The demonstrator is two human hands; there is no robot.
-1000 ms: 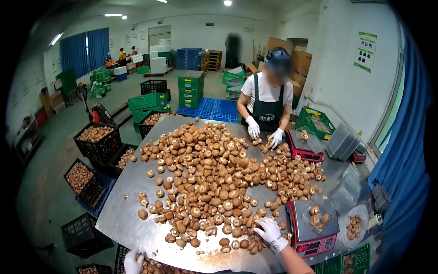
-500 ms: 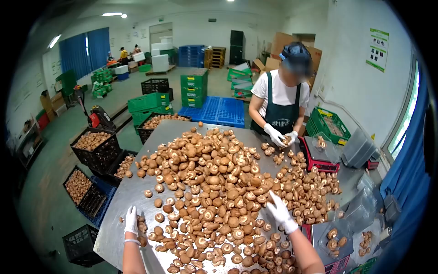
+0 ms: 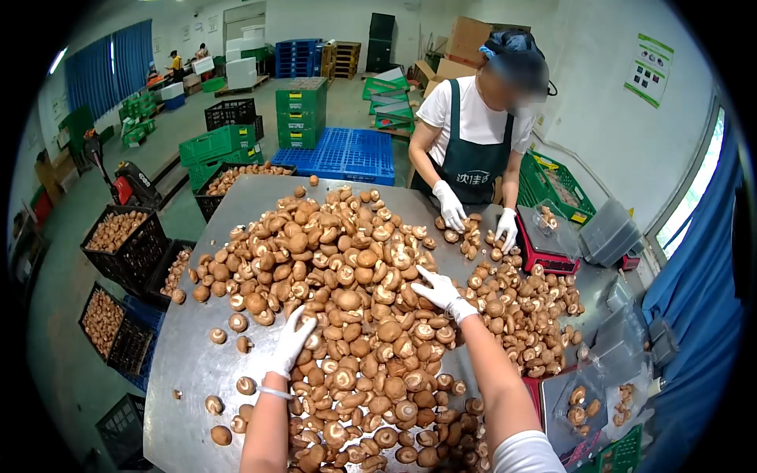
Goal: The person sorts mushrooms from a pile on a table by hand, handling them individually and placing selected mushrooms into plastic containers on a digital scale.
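Observation:
A broad heap of brown shiitake mushrooms (image 3: 347,276) covers the middle of a metal table (image 3: 185,347). My left hand (image 3: 290,344), in a white glove, lies at the heap's left side with its fingers spread against the mushrooms. Also gloved in white, my right hand (image 3: 440,292) rests on the right side of the heap, fingers apart and stretched toward the left. Neither hand is closed around a mushroom. A second cluster of mushrooms (image 3: 520,307) lies to the right of my right hand.
Across the table a co-worker (image 3: 481,126) in a green apron has gloved hands at some mushrooms. A red scale (image 3: 548,256) stands beside them. Clear plastic boxes (image 3: 611,236) line the right side. Black crates of mushrooms (image 3: 126,252) stand on the floor at left.
My left hand has moved right and forward from the table's left side to the heap. My right hand has moved forward and left onto it. The co-worker's hands have separated and lowered.

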